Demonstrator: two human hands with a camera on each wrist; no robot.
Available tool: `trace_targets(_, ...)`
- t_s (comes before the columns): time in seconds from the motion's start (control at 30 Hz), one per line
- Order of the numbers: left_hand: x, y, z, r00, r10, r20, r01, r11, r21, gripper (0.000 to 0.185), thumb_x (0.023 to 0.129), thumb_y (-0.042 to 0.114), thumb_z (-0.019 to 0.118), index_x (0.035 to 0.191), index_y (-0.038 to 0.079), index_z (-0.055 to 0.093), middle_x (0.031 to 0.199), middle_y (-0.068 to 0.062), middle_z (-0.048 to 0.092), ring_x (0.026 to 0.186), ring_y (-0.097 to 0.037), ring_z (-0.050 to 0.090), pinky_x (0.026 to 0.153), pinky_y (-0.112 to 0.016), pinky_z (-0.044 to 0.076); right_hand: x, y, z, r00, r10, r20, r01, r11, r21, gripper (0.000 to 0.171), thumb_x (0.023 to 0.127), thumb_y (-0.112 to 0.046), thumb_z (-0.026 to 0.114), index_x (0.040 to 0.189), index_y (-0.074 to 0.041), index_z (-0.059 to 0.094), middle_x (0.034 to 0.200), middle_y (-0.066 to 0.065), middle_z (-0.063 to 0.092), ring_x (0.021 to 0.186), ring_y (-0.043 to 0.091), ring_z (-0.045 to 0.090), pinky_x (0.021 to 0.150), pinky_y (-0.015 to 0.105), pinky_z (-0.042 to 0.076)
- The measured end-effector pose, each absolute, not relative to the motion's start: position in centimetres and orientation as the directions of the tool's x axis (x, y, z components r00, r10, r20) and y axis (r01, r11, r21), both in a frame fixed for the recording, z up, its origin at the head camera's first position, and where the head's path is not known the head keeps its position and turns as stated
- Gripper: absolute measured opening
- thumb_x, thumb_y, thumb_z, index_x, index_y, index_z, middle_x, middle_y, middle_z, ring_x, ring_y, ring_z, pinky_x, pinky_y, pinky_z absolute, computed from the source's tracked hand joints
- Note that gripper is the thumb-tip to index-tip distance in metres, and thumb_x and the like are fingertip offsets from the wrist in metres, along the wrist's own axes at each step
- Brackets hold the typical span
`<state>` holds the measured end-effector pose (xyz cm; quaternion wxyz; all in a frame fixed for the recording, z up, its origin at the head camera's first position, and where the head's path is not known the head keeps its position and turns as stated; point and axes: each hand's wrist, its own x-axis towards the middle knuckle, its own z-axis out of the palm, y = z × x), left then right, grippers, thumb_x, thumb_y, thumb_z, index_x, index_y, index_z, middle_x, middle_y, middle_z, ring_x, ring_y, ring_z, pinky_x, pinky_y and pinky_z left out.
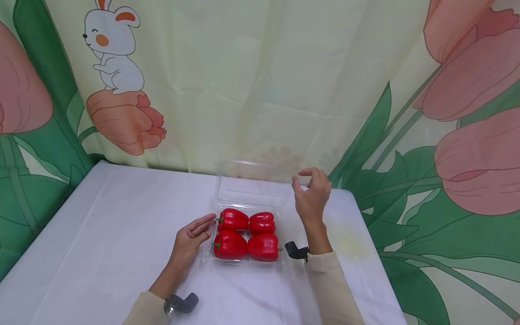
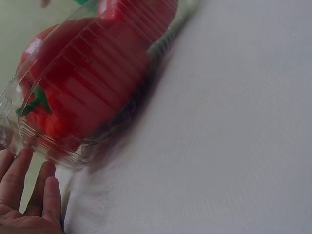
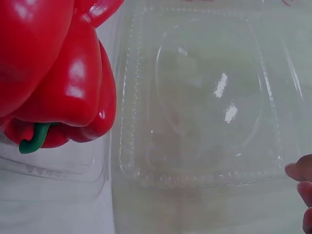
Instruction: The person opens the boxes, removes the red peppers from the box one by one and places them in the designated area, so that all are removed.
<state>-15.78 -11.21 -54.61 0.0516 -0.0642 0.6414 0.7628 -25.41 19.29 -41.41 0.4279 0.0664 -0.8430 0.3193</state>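
Observation:
A clear plastic clamshell box point(image 1: 243, 263) lies on the table, holding several red bell peppers point(image 1: 230, 245) with green stems. Its transparent lid point(image 1: 252, 192) stands raised at the far side; the right wrist view shows the lid point(image 3: 204, 97) beside a pepper point(image 3: 73, 83). My left hand point(image 1: 191, 241) has its fingers extended, fingertips right at the box's left wall, as the left wrist view also shows with the fingers point(image 2: 14, 180) under the rim. Beyond the box's right side, my right hand point(image 1: 313, 194) hovers near the lid's right edge, fingers bent loosely and nothing between them.
A white cloth covers the table point(image 1: 101, 253). Behind it hangs a curtain point(image 1: 243, 90) printed with tulips and a rabbit, close to the table's back edge. Each wrist carries a black camera mount point(image 1: 296, 251).

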Motion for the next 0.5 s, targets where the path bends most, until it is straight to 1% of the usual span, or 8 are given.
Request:
trace_targets(0.2,-15.7,-11.2,-54.6,-0.988,0.000,-0.157,-0.155,-0.175,0.972,0.044,0.096,0.009,0.065,0.138,0.021,0.058,0.142,0.003,0.060,0.133,-0.010,0.056,0.097,-0.018,0.051,-25.7,19.2,-41.7,-0.665,0.210,0.717,-0.365,0.746,-0.557,0.024,0.084,-0.024,0.081,0.099,-0.010,0.068,0.096,0.007,0.072,0.070,0.021,0.053,0.075,0.037,0.043)
trace_targets(0.4,-15.7,-11.2,-54.6,-0.988,-0.007,-0.153,-0.150,-0.176,0.973,0.045,0.096,0.008,0.065,0.138,0.021,0.058,0.142,0.002,0.060,0.133,-0.011,0.056,0.097,-0.018,0.051,-25.9,18.9,-42.2,-0.714,0.225,0.663,-0.338,0.718,-0.608,0.024,0.085,-0.027,0.079,0.101,-0.012,0.068,0.095,0.003,0.073,0.067,0.015,0.050,0.064,0.029,0.045)
trace_targets(0.5,-15.8,-11.2,-54.7,-0.988,-0.010,-0.153,-0.149,-0.181,0.972,0.045,0.095,0.008,0.065,0.137,0.021,0.059,0.141,0.003,0.061,0.131,-0.010,0.057,0.097,-0.019,0.051,-25.9,18.9,-42.6,-0.733,0.226,0.642,-0.323,0.714,-0.621,0.023,0.085,-0.027,0.079,0.101,-0.013,0.068,0.096,0.002,0.073,0.067,0.014,0.050,0.062,0.027,0.046)
